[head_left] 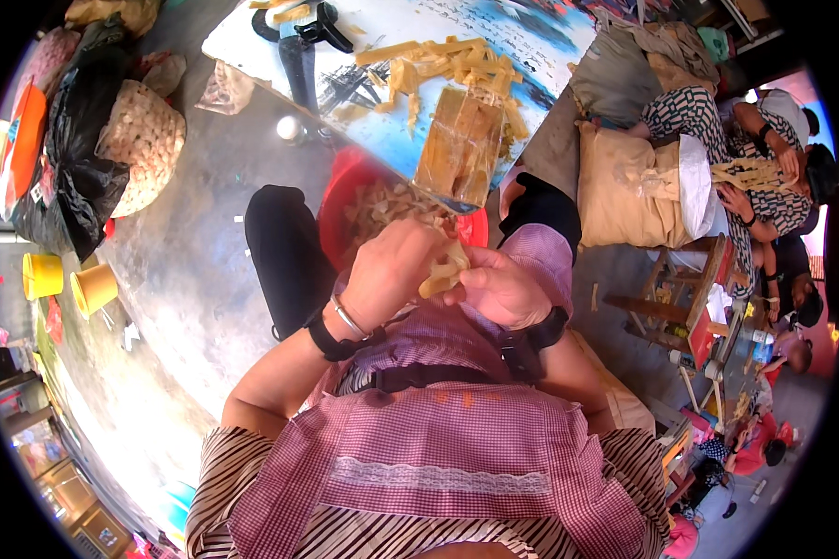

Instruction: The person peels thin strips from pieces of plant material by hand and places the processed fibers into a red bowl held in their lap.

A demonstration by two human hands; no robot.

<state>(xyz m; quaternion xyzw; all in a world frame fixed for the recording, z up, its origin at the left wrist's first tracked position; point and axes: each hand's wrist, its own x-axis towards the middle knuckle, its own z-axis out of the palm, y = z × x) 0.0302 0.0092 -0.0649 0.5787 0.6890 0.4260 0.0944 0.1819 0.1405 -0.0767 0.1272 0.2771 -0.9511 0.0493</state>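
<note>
Above my lap, my left hand and my right hand pinch one folded, pale yellow strip between them. Its material I cannot make out. The fingers of both hands are closed around it. Just beyond them stands a red basin between my knees, holding many pale, crumpled pieces. On the painted table ahead lies a pile of loose yellow strips. A brownish-yellow bundle in clear wrap rests at the table's near corner.
A black clamp-like tool is at the table's left edge. Left on the floor are yellow buckets and a bag of pale pieces. A stuffed tan sack and a wooden stool stand right. Other people sit beyond them.
</note>
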